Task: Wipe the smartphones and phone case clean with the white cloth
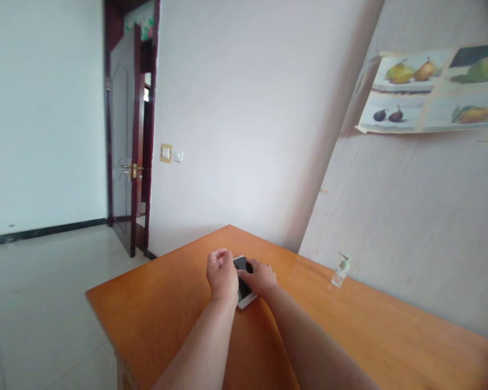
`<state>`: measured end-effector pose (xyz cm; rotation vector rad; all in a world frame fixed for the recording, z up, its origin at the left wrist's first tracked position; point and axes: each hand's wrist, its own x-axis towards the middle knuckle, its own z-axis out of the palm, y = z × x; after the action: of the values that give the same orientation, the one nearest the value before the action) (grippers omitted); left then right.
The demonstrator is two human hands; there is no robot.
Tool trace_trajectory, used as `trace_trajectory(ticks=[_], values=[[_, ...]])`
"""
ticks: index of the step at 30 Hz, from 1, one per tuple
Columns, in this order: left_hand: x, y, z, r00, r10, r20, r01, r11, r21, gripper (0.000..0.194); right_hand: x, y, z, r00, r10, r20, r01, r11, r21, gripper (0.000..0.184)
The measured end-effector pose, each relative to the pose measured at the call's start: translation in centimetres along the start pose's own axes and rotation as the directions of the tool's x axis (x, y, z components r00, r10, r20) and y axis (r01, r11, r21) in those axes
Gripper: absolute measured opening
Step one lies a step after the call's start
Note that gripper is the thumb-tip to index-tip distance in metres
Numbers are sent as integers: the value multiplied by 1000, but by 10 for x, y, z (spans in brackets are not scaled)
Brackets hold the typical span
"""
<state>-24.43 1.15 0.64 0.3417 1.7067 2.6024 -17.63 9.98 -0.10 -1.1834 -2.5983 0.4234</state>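
A white smartphone with a dark screen lies on the orange wooden table. At its right edge, my right hand grips it, the thumb reaching over the screen. My left hand is up against the phone's left side, its fingers curled into a loose fist; whether anything is inside them is hidden. Part of the phone's left edge is covered by that hand.
A small clear pump bottle with a pale green top stands near the table's right-hand edge. Behind it leans a large board with fruit pictures. A grey door stands ajar at the left.
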Motion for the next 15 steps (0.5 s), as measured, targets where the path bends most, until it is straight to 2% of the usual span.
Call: trace_trajectory(ticks=[6,11,12,13,15], values=[[-6,-5,4,996,44,74,-49,996,74,19,-1,26,-4,990,111,-90,-110,994,12,53],[-19,0,4,967,76,244,-114,983,146,21,-28,57,-17,972,147,-181,-144,989,29,56],[-24,2,4,951,93,296,-147,975,164,22,-37,65,-22,969,137,-206,-133,990,37,55],[-28,4,4,913,166,373,-261,940,219,23,-46,74,-28,963,119,-242,-110,993,47,55],[-39,5,5,808,266,526,-452,852,264,26,-65,97,-43,942,79,-325,-65,996,52,55]])
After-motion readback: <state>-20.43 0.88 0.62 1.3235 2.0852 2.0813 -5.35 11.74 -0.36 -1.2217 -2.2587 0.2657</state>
